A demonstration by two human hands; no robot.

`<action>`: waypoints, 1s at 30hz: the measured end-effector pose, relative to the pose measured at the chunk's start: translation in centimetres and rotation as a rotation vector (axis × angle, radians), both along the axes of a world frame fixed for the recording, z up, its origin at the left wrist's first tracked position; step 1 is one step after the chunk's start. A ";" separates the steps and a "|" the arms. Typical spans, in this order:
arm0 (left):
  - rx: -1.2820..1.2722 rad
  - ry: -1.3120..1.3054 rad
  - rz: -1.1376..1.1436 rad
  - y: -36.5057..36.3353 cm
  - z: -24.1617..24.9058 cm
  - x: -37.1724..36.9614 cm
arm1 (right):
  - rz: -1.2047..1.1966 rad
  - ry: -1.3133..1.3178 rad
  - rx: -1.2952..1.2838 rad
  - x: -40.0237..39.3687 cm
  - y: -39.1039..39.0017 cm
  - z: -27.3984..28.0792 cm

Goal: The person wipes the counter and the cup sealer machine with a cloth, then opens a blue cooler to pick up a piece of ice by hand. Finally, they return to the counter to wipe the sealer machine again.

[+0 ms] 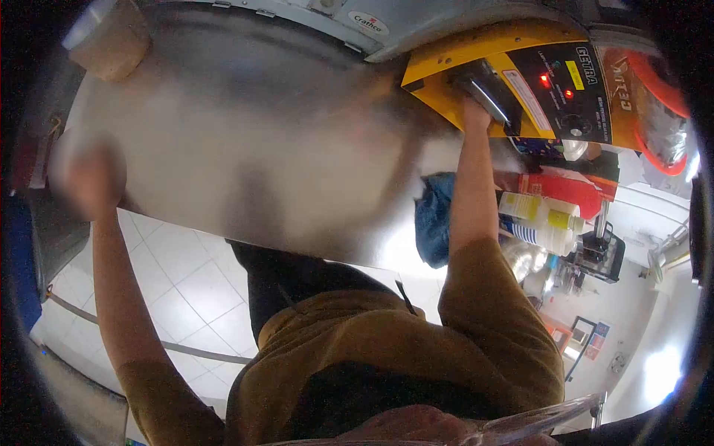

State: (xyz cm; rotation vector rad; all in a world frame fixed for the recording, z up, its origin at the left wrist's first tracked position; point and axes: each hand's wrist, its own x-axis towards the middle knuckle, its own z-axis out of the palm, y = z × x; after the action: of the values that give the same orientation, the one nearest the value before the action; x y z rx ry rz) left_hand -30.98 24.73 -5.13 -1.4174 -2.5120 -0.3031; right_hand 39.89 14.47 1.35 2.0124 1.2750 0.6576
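My right hand (476,115) is at the black handle (487,93) on the front of a yellow and black Getra machine (561,89). Its fingers are partly hidden by the handle and appear closed around it. Two red lights glow on the panel beside a yellow label. Far to the left, my left hand (89,178) is a blurred shape by the end of the steel table (297,149). The blur hides its fingers and anything in them.
A pale round container (111,41) stands at the table's back left. Grey equipment with a Crathco badge (368,22) lines the back edge. A dark blue cloth (435,219) hangs near my right forearm, and white bottles (539,223) with yellow labels lie beyond it.
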 end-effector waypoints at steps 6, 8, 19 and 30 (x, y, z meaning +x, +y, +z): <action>-0.005 0.016 -0.004 0.1 -0.2 -0.1 | 0.020 -0.023 -0.061 1.8 2.3 -1.3; 0.022 0.001 -0.017 0.0 -0.2 0.0 | -0.023 0.345 0.087 1.7 2.7 -1.0; 0.013 -0.009 0.013 0.3 -0.4 -0.4 | 0.096 0.777 0.334 2.2 1.5 -1.2; 0.005 0.024 0.017 0.5 -0.9 -0.8 | -0.082 0.775 0.241 -1.8 4.0 -1.2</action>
State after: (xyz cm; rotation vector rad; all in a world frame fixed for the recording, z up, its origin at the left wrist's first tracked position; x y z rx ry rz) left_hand -31.79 25.26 -6.05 -1.3891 -2.5010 -0.2866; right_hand 38.06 18.47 0.12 2.6336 1.5674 -0.0469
